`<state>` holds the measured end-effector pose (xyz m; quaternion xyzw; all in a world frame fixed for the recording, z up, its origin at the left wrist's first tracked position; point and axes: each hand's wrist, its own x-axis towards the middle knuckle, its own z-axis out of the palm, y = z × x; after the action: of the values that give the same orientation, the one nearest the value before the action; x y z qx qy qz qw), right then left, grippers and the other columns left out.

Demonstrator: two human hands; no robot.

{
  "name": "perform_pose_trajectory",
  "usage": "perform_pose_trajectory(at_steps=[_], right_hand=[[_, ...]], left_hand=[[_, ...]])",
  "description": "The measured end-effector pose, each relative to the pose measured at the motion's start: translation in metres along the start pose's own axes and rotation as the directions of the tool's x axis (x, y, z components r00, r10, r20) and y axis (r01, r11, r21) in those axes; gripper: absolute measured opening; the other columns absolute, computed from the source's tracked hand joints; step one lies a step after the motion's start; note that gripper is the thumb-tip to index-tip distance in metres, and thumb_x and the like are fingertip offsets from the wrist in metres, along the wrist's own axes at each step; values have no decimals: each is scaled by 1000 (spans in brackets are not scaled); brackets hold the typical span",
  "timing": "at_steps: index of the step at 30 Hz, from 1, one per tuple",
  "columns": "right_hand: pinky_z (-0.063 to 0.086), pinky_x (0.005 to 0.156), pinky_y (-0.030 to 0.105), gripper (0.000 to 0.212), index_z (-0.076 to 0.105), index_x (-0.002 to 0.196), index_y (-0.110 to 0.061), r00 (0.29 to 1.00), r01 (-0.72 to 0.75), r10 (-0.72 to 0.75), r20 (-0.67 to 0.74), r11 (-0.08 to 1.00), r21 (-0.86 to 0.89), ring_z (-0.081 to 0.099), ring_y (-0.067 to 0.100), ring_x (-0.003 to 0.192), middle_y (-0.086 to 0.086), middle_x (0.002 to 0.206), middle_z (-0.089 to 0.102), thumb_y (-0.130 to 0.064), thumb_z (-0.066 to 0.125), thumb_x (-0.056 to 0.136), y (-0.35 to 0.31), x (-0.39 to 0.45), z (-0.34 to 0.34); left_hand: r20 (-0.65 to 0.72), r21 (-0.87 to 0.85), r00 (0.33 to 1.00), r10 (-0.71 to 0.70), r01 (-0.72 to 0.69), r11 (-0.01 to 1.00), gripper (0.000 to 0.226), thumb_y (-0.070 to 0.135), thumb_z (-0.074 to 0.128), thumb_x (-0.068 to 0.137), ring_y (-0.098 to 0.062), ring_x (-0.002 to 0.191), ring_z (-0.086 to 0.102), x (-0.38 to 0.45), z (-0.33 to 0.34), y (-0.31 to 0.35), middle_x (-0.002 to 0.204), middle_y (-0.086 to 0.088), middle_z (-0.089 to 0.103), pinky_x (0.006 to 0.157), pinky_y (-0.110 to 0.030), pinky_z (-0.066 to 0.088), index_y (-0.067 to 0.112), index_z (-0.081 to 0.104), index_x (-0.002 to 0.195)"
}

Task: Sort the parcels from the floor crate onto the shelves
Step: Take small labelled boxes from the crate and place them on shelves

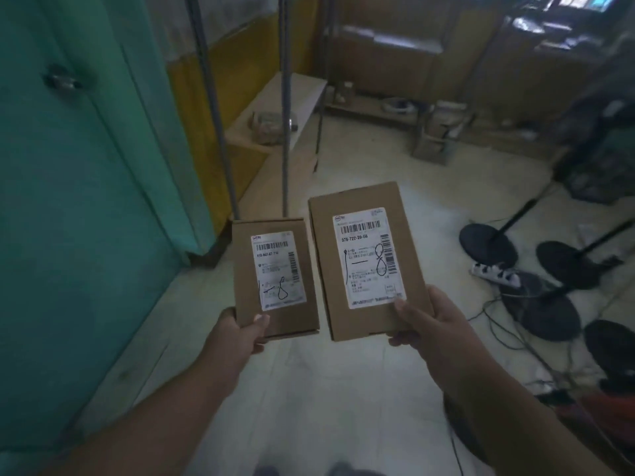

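Left hand (240,333) grips small parcel (275,280); right hand (426,324) large parcel (369,259) (labels up)

You have two plain brown cardboard parcels: the smaller parcel (275,276) on the left and the larger parcel (369,259) on the right. Each wears a white label (368,257) striped with black barcodes and looped with black pen marks. On your far left the door (79,207) is teal green, beside a mustard-yellow wall panel (202,108). The floor (326,389) is pale cream, with black round stand bases (488,245) on the right.
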<state>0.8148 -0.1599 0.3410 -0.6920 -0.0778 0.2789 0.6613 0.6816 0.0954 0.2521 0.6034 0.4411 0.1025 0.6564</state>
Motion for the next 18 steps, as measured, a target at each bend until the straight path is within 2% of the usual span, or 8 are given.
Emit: perform_pose_trajectory(at_steps=[3,7,11,15,18], right_hand=[[56,68,34,42,59,118,-14,995,1,5,-99,998,60,70,27,88,7,108,75,-32,67,81,-2,41,-43],[56,70,36,35,58,119,-12,992,-16,25,-126,997,76,69,26,83,9,107,75,-27,64,88,-11,114,-102],[55,73,40,43,59,120,-13,995,-33,41,-95,996,80,67,28,85,10,109,74,-31,68,83,-49,194,-153],[56,74,41,31,58,122,-11,998,-25,27,-58,999,43,66,29,86,9,109,74,-22,63,93,-84,284,-182],[54,70,39,31,58,122,-11,999,-30,30,-35,999,25,65,28,83,9,110,74,-21,63,94,-95,356,-187]], left_hand=[[105,37,994,16,-19,999,19,17,67,94,-22,86,66,42,73,31,102,-6,69,71,-37,56,14,57,110],[169,28,986,8,-13,1000,19,14,66,94,-21,86,65,93,166,61,103,-7,69,72,-37,55,10,58,110],[156,18,988,7,-10,1000,20,15,67,94,-20,87,65,136,229,104,104,-5,70,72,-37,55,11,58,111],[124,47,992,23,-29,998,16,18,66,95,-23,92,66,189,266,151,105,-2,69,73,-36,56,17,57,108],[89,59,996,6,-11,998,14,18,65,95,-22,92,65,239,284,173,103,0,68,75,-39,56,22,57,106]])
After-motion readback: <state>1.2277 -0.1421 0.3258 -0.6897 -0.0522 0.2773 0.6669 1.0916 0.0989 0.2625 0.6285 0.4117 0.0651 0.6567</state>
